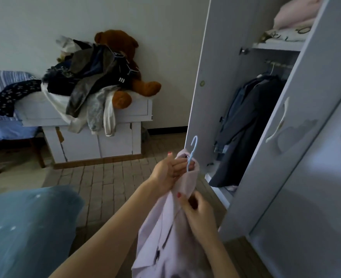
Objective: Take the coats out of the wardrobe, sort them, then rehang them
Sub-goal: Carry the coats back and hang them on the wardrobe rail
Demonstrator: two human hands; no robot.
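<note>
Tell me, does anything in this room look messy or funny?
Yes. A heap of clothes is piled untidily on the white cabinet, sleeves dangling over its edge, half burying a brown teddy bear. The cabinet's lower front looks chipped.

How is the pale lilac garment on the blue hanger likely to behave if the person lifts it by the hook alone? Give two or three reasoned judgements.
The lilac garment looks thin and floppy: it hangs in soft folds below both hands. It is probably light, since the slim blue hanger carries it. It may slip askew on the hanger, as the right hand pinches its front and the left hand steadies its collar.
</note>
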